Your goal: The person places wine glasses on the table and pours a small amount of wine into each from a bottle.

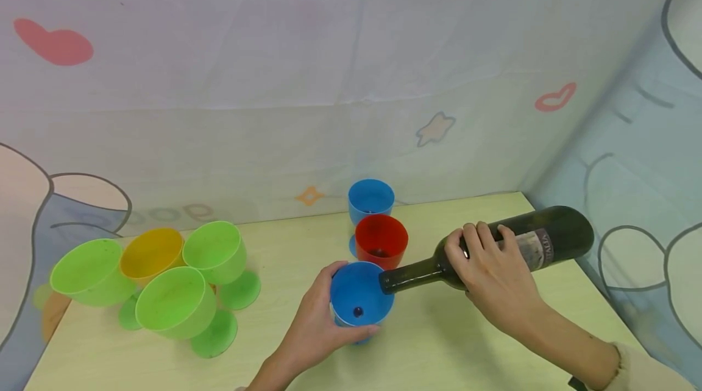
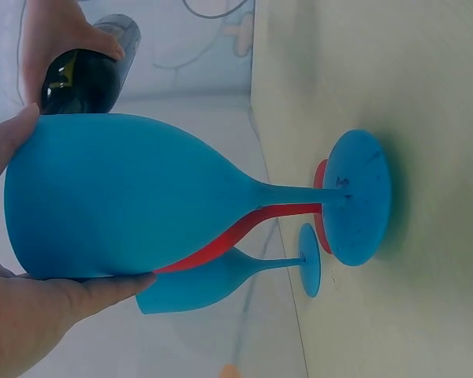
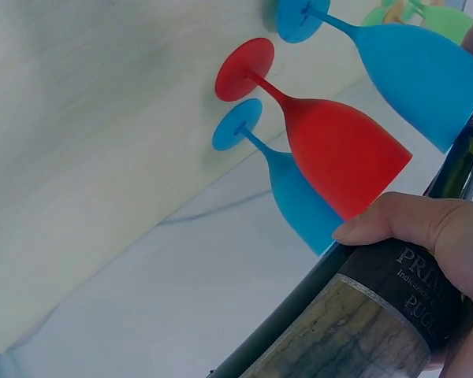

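My left hand (image 1: 315,324) holds the bowl of a blue goblet (image 1: 348,287) near its rim, thumb on the near side and fingers on the far side. A small dark spot shows at the bottom of that bowl. In the left wrist view the goblet's round foot (image 2: 361,197) is at the tabletop. My right hand (image 1: 496,281) grips a dark green wine bottle (image 1: 565,232) around its body. The bottle tilts left, its mouth over the blue goblet's right rim. Its label (image 3: 355,323) shows in the right wrist view.
Behind the held goblet stand a red goblet (image 1: 382,229), dark at its bottom, and another blue goblet (image 1: 371,196). Several green goblets (image 1: 175,302) and an orange one (image 1: 152,251) are grouped on the table's left. A printed cloth (image 1: 247,74) hangs behind the pale table (image 1: 296,245).
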Demonstrator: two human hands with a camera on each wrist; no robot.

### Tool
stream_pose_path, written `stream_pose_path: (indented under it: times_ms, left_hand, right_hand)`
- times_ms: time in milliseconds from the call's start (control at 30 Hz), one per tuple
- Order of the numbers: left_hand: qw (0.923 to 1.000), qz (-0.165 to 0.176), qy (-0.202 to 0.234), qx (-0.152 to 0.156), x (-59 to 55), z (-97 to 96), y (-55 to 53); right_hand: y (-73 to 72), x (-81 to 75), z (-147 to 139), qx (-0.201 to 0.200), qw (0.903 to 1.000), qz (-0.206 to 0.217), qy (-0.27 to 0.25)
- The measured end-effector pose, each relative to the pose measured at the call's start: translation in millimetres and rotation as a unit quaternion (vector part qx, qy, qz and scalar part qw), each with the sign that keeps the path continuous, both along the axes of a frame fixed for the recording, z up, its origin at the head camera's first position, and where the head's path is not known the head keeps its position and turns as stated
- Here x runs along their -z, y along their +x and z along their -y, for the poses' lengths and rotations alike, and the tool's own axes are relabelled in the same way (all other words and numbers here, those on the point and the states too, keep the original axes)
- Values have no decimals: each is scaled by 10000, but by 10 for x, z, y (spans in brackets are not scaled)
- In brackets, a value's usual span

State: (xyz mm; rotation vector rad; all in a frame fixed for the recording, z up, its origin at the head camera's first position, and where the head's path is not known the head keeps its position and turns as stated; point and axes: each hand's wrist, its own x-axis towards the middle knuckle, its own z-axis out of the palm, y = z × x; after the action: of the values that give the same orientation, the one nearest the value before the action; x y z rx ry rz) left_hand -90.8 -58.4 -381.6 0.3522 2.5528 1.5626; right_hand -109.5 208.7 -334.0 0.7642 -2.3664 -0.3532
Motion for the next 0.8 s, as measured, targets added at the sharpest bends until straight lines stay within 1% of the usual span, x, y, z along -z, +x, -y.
stream_pose_path:
  times_ms: [400, 533, 800]
  left_hand:
    - [10000, -34, 88, 18, 8, 13, 6]
    - [9998, -103, 150, 34, 17, 15, 9]
    - [9997, -194, 111, 38, 25, 16, 10]
  right_hand:
    - [9, -42, 26, 24, 9999, 55, 111]
    - [13, -49, 28, 36, 9999, 99, 118]
    - [11, -49, 25, 31, 9998, 132, 120]
